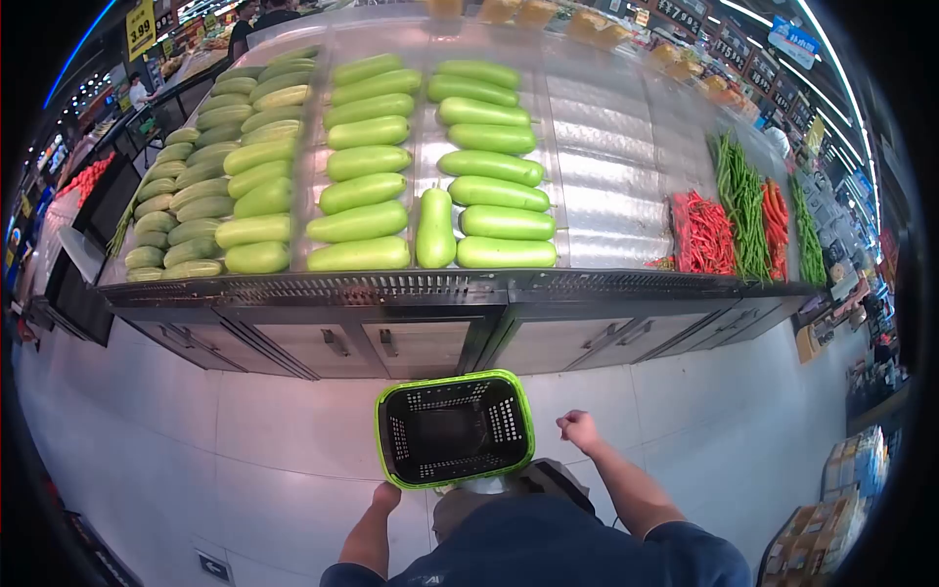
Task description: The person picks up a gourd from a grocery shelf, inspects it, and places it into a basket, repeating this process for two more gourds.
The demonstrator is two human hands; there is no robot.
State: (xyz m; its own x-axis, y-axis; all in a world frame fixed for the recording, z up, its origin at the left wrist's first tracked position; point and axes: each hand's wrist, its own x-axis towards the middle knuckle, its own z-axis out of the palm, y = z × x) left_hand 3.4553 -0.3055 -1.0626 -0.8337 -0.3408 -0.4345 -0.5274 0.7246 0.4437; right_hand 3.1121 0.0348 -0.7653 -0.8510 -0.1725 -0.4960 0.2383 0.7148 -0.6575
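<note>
the left hand (387,496) is at the near left corner of a black plastic basket with a lime-green rim (455,435); its fingers are hidden, so i cannot tell how far they are curled or whether they grip. the right hand (578,428) is apart from the basket, off to its right, fingers curled into a loose fist with nothing visible in it. the basket, rectangular with hole-punched walls, is between the hands, in the way between the person and the stall. around it is the smooth pale tiled floor (274,421); to the near right, stacked brown cartons (807,538).

farther off, grey cabinet doors with metal handles (303,347) run below a dark perforated front rail (391,287). above them, smooth, glossy pale-green gourds (358,254) lie crosswise in columns, and one bottle-shaped gourd (435,230) points away lengthwise between two columns. to the left are duller, darker green gourds (201,171); to the right, shiny ribbed metal (611,186), then thin wrinkled red chillies (704,232) and long slender green peppers (740,201). at the far left hangs a yellow price sign (141,29).
</note>
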